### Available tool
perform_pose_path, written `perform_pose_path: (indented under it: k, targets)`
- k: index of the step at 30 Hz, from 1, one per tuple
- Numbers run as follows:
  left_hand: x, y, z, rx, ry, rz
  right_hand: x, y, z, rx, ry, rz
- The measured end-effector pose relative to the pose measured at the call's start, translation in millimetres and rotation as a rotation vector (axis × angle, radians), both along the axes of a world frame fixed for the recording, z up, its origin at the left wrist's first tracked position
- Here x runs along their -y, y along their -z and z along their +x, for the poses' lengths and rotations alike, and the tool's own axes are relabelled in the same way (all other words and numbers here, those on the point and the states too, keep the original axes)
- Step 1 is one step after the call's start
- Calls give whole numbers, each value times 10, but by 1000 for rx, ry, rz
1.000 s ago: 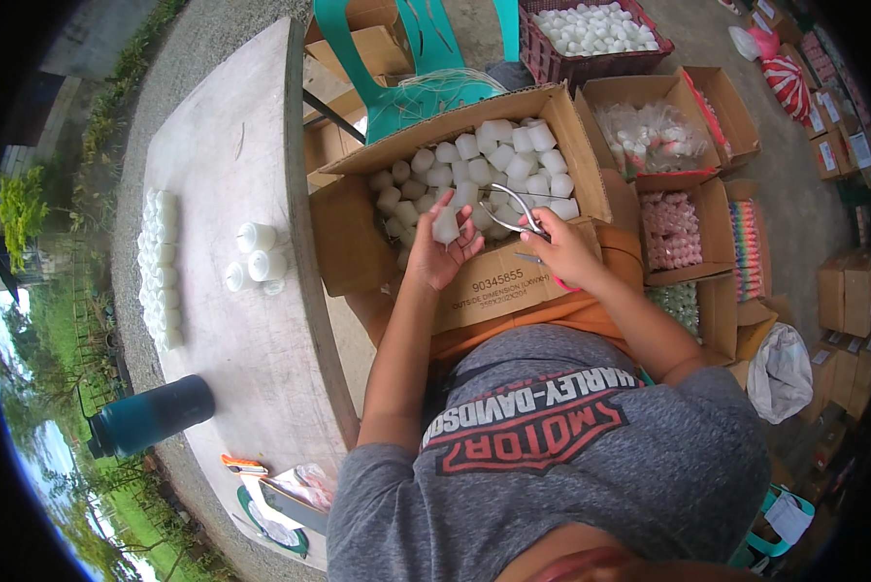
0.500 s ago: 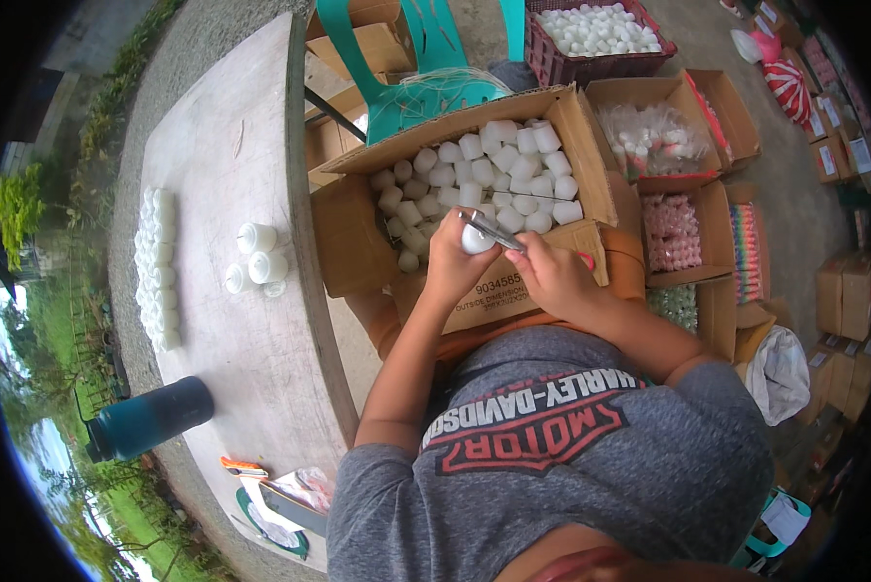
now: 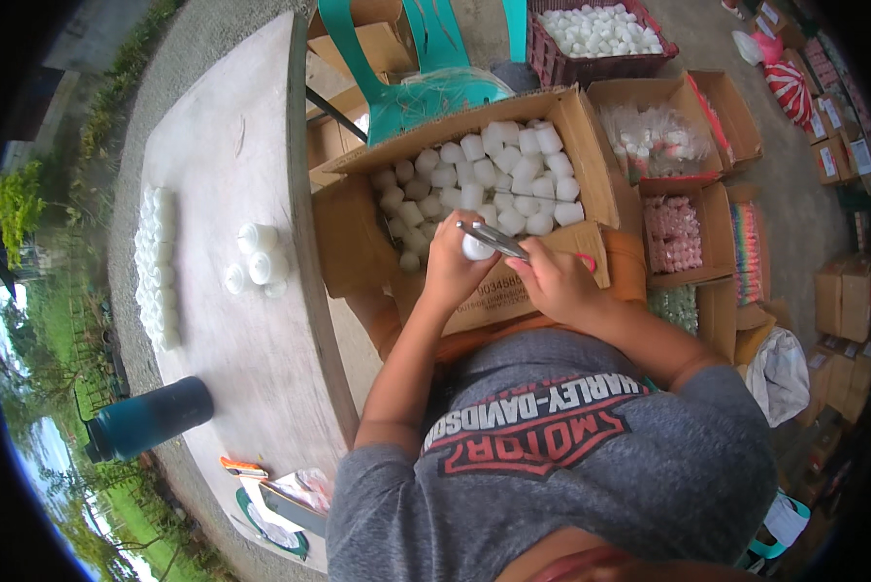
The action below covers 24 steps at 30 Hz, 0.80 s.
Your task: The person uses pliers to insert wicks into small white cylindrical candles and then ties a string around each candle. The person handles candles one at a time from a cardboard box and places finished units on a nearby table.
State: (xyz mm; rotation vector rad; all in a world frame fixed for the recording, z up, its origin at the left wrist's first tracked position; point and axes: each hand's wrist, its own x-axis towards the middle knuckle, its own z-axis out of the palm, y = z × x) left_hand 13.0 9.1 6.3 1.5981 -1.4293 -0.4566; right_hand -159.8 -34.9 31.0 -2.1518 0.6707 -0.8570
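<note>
My left hand [image 3: 454, 254] is closed around a short white candle [image 3: 476, 248], its rounded side showing between the fingers. In my right hand [image 3: 559, 277] is a silver plier-like tool [image 3: 494, 240], its metal jaws lying across the candle's top. My fingers hide the tool's handles. Both hands are above the near flap of a cardboard box [image 3: 353, 238] in front of me. Many white candles [image 3: 474, 173] lie jumbled inside it, some with thin wicks sticking out. On the table to the left stands a small group of white candles [image 3: 267, 264].
The pale table [image 3: 231, 184] holds a row of white candles [image 3: 157, 272], a dark blue bottle [image 3: 154, 417] and an orange-handled cutter [image 3: 243, 468]. A green chair [image 3: 426, 107] stands beyond the box. Rightward are a maroon crate [image 3: 605, 70] and several cartons [image 3: 688, 233].
The tool's jaws have shifted slightly left and down over the candle, and my right hand has turned a little. My left hand keeps its hold on the candle.
</note>
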Motion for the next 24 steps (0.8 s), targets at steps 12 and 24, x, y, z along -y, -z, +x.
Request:
perform_pose_path:
  k: [12, 24]
  targets:
    - [-7, -50, -33, 107, -6, 48, 99, 170, 29, -37, -83, -42]
    - [95, 58, 240, -208, -265, 501, 519, 397, -75, 103, 250, 546]
